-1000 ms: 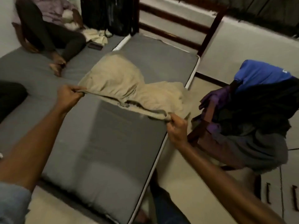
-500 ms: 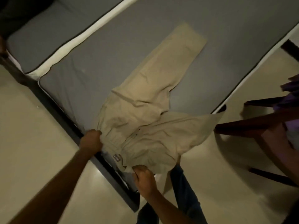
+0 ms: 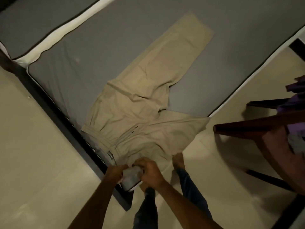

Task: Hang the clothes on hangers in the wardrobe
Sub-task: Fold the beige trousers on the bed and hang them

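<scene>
- Khaki trousers lie spread on the grey mattress, waistband at the near corner, one leg draping off the right edge.
- Left hand and right hand are both curled, bunching the waistband.
- Risk: a tug could slide them onto the floor.

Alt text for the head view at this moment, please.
Both hands, left hand and right hand, grip the waistband end of tan trousers spread on a grey mattress. One leg hangs off the edge near a wooden chair.
</scene>
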Tool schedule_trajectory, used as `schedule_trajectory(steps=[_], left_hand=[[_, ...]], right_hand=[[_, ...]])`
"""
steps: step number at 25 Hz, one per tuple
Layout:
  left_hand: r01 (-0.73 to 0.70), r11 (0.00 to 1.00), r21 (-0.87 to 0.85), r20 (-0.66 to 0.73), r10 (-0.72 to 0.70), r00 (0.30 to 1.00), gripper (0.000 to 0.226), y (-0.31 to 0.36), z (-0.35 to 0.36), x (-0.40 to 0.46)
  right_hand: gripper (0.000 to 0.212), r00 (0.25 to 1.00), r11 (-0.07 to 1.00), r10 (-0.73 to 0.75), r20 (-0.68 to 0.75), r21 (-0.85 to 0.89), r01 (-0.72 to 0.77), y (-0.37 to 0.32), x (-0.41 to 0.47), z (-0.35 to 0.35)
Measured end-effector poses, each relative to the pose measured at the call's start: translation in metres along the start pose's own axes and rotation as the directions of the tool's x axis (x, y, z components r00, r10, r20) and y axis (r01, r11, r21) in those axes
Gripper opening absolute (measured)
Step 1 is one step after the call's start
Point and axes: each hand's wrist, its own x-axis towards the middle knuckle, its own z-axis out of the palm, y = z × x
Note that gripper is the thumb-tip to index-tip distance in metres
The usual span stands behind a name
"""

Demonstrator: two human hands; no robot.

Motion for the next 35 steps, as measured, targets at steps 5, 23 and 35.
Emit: schedule_trajectory(steps=[5, 23, 35], left_hand=[[0.075, 0.973, -0.218, 0.082, -0.059, 0.995, 0.008, 0.017, -0.012, -0.014], [-0.037, 0.898, -0.439, 0.182, 0.129, 0.975, 0.059, 0.053, -0.066, -0.089], [-0.012, 0.910, -0.415, 0.215, 0.111, 0.970, 0.056, 0.072, -0.059, -0.109]], right_hand=[[0.012, 0.884, 0.931, 0.346, -0.315, 0.228, -0.284, 0.021, -0.001, -0.053], [0.028, 0.615, 0.016, 0.778, -0.124, 0.984, 0.179, 0.018, 0.036, -0.172], [0.017, 0.346, 0.351, 0.837, -0.423, 0.902, 0.252, 0.013, 0.050, -0.354]])
